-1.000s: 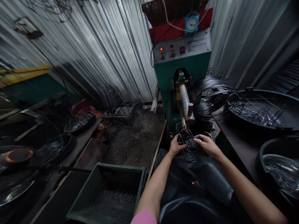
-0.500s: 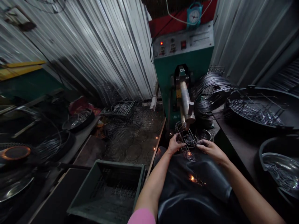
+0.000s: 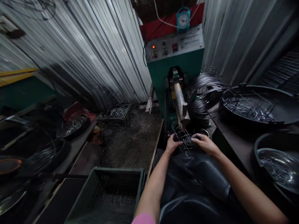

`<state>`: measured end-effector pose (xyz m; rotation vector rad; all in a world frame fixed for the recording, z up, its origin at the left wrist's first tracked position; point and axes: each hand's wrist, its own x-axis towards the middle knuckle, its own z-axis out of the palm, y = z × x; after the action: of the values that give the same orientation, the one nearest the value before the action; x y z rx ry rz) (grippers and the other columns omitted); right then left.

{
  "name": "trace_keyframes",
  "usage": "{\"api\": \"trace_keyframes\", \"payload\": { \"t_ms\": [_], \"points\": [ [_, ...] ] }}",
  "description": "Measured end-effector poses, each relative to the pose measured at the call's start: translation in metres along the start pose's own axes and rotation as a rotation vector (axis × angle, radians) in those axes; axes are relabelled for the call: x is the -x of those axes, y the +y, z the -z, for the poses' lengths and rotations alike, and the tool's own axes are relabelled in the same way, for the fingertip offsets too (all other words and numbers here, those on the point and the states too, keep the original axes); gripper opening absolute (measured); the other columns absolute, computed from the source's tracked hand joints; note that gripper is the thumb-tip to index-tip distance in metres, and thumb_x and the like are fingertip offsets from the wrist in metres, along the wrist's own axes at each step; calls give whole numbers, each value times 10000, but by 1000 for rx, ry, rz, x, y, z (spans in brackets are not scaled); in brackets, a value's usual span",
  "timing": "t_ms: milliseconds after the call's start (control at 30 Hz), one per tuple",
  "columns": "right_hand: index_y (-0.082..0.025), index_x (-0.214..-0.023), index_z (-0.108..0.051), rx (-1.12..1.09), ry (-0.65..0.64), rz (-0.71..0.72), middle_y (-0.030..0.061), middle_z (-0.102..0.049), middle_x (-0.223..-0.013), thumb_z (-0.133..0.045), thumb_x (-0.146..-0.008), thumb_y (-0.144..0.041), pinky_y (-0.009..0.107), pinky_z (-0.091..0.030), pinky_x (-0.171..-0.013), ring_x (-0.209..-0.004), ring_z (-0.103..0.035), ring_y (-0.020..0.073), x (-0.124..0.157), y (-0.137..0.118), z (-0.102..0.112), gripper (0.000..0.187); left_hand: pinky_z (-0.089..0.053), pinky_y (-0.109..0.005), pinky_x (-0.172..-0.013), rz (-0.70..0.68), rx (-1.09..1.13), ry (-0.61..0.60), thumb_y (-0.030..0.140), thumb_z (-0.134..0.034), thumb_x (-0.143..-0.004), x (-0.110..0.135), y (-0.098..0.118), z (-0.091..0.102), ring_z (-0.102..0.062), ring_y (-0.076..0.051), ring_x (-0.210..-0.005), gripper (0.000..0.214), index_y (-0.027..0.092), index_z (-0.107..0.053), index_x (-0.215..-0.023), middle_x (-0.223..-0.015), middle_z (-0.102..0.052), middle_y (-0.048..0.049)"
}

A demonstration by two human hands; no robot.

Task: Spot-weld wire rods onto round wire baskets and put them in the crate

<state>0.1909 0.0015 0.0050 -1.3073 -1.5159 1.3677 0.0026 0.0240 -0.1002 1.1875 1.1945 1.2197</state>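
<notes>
A long, narrow wire rack (image 3: 187,143) of thin bent metal is held below the cylindrical arm (image 3: 180,99) of a green spot welding machine (image 3: 154,73). Its upper end reaches under the electrode tip. My left hand (image 3: 172,144) is closed on the rack's left side, thumb and fingers pinching the wire. On the other side, the fingertips of my right hand (image 3: 205,143) are pinched together at the rack's right edge; what exactly lies between them is too small to make out. A black apron (image 3: 198,186) covers my lap under the rack.
A green plastic crate (image 3: 93,186) stands at my left. Wire pieces lie in a wide black pan (image 3: 285,113) and a metal bowl (image 3: 261,152) at right. A wire coil (image 3: 206,85) sits beside the machine. Wire frames (image 3: 116,135) cover the floor.
The sparks that flew below the rack and over the apron are gone. Both hands keep their hold at the machine. The whole view has shifted slightly.
</notes>
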Motion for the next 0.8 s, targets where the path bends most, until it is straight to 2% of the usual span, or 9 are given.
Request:
{"api": "trace_keyframes", "payload": {
  "t_ms": [167, 267, 433, 567, 800],
  "points": [
    [-165, -701, -594, -72, -19, -13, 11, -588, -682, -676, -616, -542, 275, -426, -624, -645, -521, 151, 0, 5, -2, 395, -463, -366, -876, 5, 33, -57, 231, -805, -539, 0, -1, 0, -615, -196, -915, 591, 144, -569, -1074, -987, -663, -64],
    [-172, -823, -621, -158, -29, -69, 39, -636, -774, -713, -580, -563, 299, -465, -661, -709, -576, 184, 8, 12, -3, 469, -470, -349, -847, 30, -27, -10, 220, -815, -515, 0, -5, 1, -610, -186, -884, 633, 139, -555, -1086, -958, -654, -61],
    [-193, -897, -646, -191, -42, -143, 67, -670, -864, -734, -570, -563, 326, -498, -694, -800, -615, 231, 30, 15, 3, 502, -458, -358, -862, 12, -117, 56, 263, -822, -514, 5, -12, 4, -601, -196, -905, 595, 144, -567, -1038, -947, -650, -66],
    [-200, -935, -655, -247, 19, -168, 63, -681, -854, -750, -565, -546, 321, -506, -679, -791, -626, 235, 35, 13, 7, 516, -460, -345, -854, 32, -57, 109, 266, -806, -548, 9, -12, 3, -600, -190, -904, 519, 154, -572, -997, -931, -649, -56],
    [-197, -927, -682, -234, -30, -158, 74, -688, -854, -718, -585, -568, 347, -516, -706, -824, -635, 259, 34, 13, 2, 506, -476, -293, -802, 110, 104, 105, 238, -790, -565, 6, -6, -13, -605, -153, -833, 482, 155, -571, -986, -874, -650, -33]
  ]
}}
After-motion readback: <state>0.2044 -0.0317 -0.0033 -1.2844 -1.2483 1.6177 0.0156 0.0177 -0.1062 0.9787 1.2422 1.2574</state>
